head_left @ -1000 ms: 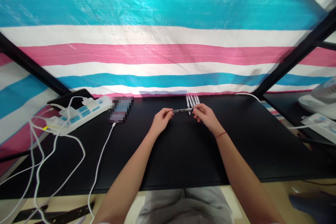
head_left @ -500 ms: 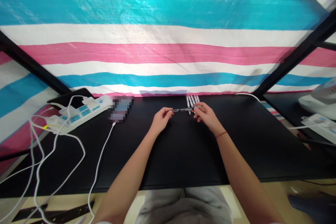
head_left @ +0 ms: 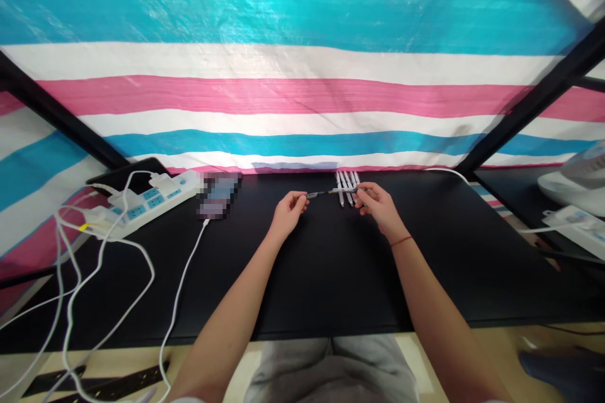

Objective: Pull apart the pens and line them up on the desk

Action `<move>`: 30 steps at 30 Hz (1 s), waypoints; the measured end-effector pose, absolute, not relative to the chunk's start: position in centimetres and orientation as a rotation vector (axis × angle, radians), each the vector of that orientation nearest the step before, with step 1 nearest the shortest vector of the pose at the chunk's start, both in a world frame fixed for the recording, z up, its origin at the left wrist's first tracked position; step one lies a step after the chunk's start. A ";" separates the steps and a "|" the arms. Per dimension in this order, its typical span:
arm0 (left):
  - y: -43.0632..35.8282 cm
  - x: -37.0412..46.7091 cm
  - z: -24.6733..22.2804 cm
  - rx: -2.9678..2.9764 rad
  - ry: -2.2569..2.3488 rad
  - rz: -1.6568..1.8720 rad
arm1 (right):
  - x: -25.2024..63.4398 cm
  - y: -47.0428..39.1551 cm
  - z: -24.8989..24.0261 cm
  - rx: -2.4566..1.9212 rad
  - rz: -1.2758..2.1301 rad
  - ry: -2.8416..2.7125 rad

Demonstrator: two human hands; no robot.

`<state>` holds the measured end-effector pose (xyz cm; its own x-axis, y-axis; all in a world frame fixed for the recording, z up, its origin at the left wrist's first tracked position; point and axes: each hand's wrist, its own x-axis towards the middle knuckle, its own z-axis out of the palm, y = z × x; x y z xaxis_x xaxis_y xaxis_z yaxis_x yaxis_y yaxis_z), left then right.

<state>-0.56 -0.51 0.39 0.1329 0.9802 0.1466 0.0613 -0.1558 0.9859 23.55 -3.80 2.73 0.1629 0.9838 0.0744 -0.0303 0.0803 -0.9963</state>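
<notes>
Above the black table (head_left: pixel 326 277), my two hands hold a slim pen stretched sideways between them. My left hand (head_left: pixel 289 213) pinches a short grey end piece (head_left: pixel 312 194) of it between thumb and fingers. The closed fingers of my right hand (head_left: pixel 379 206) grip the longer pale barrel (head_left: pixel 345 189). A thin dark length, probably the refill, shows between the two parts. Whether it still joins both is too small to tell. Just behind the barrel, several white pens (head_left: pixel 339 180) lie side by side, partly covered by it and my right fingers.
On the left are a white power strip (head_left: pixel 158 198) with plugs and looping white cables (head_left: pixel 101 258), and a pixelated phone (head_left: pixel 220 195) on a charging cable. Black frame posts (head_left: pixel 524 97) and a striped sheet (head_left: pixel 302 97) enclose the table. Another power strip (head_left: pixel 579 227) sits right.
My right hand has moved slightly right and the pen's parts have drawn apart, with a thin dark stretch now showing between them. My left hand has shifted a little left.
</notes>
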 end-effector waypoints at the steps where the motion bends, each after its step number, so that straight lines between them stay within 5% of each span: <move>1: -0.5 -0.6 0.4 1.400 1.098 1.199 | 23.7 -3.8 2.8 -1.205 1.032 -1.071; 30: -0.3 -0.8 0.5 1.210 1.121 1.270 | 24.6 -3.4 2.2 -1.041 1.106 -0.778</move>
